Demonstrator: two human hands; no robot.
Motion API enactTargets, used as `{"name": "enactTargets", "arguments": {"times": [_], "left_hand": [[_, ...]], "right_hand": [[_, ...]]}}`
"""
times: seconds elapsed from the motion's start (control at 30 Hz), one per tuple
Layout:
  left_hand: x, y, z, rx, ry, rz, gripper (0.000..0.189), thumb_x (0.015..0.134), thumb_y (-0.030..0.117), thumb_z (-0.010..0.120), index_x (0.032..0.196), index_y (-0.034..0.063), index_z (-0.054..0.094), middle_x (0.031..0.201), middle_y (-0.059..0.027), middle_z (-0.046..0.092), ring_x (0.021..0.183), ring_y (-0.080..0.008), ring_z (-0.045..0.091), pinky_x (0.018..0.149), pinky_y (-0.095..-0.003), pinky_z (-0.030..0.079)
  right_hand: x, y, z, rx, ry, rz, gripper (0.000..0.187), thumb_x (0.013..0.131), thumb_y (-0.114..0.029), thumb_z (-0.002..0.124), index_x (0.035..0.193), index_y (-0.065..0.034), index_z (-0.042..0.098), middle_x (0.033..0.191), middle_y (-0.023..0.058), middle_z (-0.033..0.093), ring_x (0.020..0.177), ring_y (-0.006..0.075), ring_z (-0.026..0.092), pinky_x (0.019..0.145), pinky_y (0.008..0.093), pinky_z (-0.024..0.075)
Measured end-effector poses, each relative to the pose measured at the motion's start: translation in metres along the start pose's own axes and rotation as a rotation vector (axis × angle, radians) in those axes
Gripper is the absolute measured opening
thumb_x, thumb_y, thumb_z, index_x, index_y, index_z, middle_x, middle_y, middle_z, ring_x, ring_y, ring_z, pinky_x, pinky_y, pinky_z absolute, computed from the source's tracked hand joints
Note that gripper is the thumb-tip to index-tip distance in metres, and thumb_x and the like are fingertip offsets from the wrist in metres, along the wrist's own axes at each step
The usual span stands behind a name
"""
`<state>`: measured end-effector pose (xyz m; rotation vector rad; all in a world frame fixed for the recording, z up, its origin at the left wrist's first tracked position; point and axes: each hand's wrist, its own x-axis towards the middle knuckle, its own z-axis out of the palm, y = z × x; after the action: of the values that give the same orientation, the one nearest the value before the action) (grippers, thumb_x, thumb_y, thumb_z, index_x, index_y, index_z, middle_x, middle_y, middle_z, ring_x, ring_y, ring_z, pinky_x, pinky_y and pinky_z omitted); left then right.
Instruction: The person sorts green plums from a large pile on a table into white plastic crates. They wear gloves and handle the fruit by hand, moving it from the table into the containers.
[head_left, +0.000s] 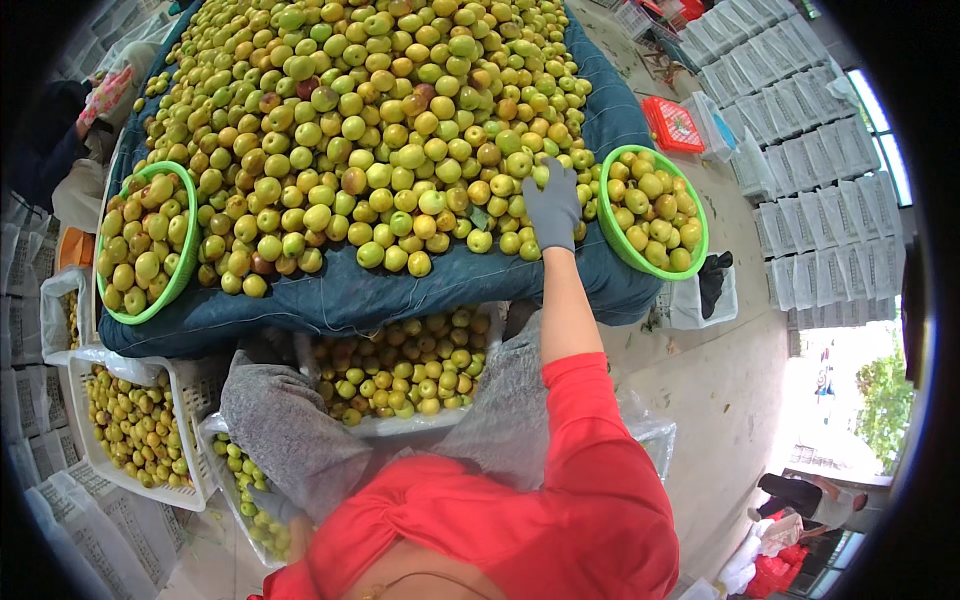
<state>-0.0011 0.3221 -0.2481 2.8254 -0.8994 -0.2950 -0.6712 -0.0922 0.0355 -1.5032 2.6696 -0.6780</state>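
A heap of yellow-green jujubes (405, 150), some blotched brown, covers the table before me, which is draped in dark blue cloth (420, 289). My right hand (553, 206), in a grey glove, reaches onto the heap's right front edge. Its fingers are spread around a green jujube (540, 176); whether they grip it is unclear. Low at my left side, my left hand (276, 504), also gloved in grey, is over a plastic-lined crate (259, 551) of greener jujubes. Its fingers are partly hidden and blurred, so any hold cannot be made out.
Green-rimmed baskets of jujubes stand at the table's left (191, 225) and right (701, 240) corners. A lined crate (375, 429) of jujubes sits between my knees, a white crate (199, 480) to the left. Stacked lined crates (832, 210) line the right. Another person (45, 142) is at far left.
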Motion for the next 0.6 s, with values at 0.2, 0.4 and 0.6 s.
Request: {"name": "enactTargets", "arguments": {"times": [0.2, 0.4, 0.6], "left_hand": [[-0.008, 0.058, -0.039, 0.281, 0.110, -0.088, 0.080, 0.090, 0.049, 0.066, 0.152, 0.0082, 0.036, 0.140, -0.0265, 0.049, 0.127, -0.0435, 0.048, 0.108, -0.0492, 0.039], [0.032, 0.248, -0.189, -0.392, 0.523, 0.348, 0.053, 0.097, 0.032, 0.064, 0.137, -0.0001, 0.053, 0.138, -0.0238, 0.050, 0.123, -0.0380, 0.050, 0.108, -0.0458, 0.039], [-0.020, 0.452, -0.248, -1.041, -0.116, 0.914, 0.025, 0.098, 0.002, 0.055, 0.122, -0.0023, 0.061, 0.121, -0.0103, 0.058, 0.111, -0.0197, 0.057, 0.101, -0.0329, 0.044]], "right_hand": [[0.046, -0.014, 0.010, 0.167, -0.066, -0.382, 0.056, 0.085, -0.023, 0.066, 0.139, -0.0186, 0.053, 0.133, 0.0142, 0.058, 0.128, 0.0364, 0.053, 0.104, 0.0481, 0.0464], [0.109, -0.045, 0.016, -0.328, -0.460, -0.351, 0.063, 0.082, -0.016, 0.068, 0.142, -0.0220, 0.049, 0.133, 0.0149, 0.058, 0.117, 0.0349, 0.062, 0.097, 0.0477, 0.0522], [0.121, -0.047, 0.017, -0.442, -0.480, -0.496, 0.058, 0.086, -0.026, 0.067, 0.141, -0.0237, 0.051, 0.126, 0.0110, 0.065, 0.113, 0.0328, 0.065, 0.095, 0.0507, 0.0516]]}}
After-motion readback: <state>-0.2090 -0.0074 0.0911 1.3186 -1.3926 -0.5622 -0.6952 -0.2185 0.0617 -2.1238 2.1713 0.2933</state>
